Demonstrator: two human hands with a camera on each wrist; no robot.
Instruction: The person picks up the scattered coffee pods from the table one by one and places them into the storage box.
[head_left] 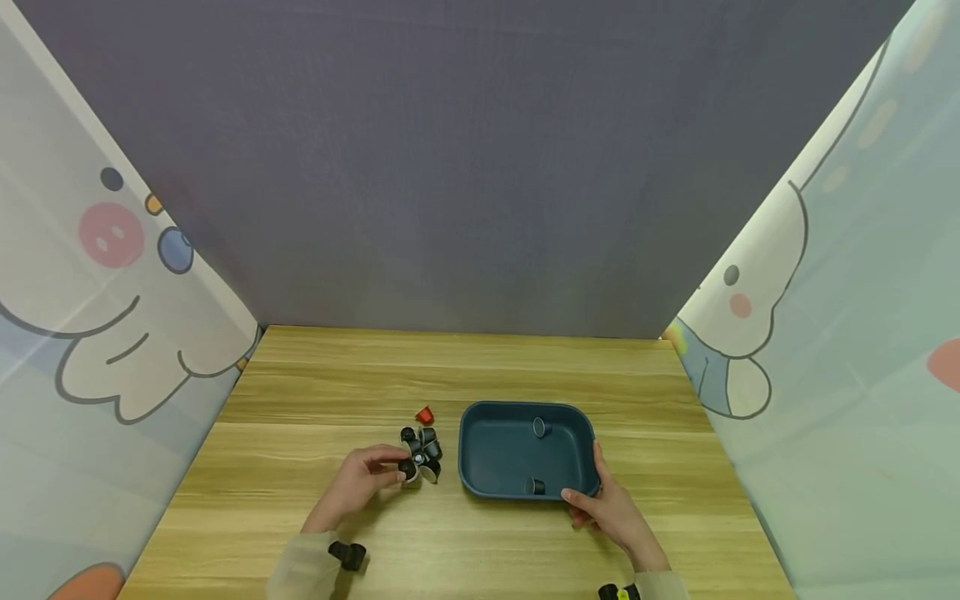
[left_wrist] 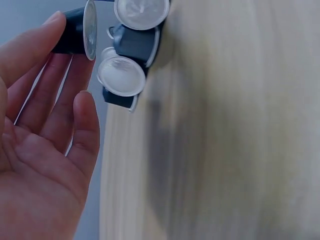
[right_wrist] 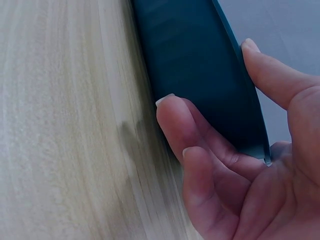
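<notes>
My left hand pinches a black coffee capsule between thumb and fingers, its silvery lid facing away from the palm. Beside it lies a heap of dark coffee capsules, lids turned several ways. A red capsule lies just behind the heap. On the right, my right hand grips the near right corner of a dark blue tray, thumb at the rim and fingers under and along the outer wall. Two dark capsules lie on their sides in the tray, one capsule farther back and another capsule by the near wall.
Everything stands on a wood-grain table. A grey wall rises at its back edge, and cartoon-printed panels flank both sides. The heap sits left of the tray, with a narrow strip of wood between.
</notes>
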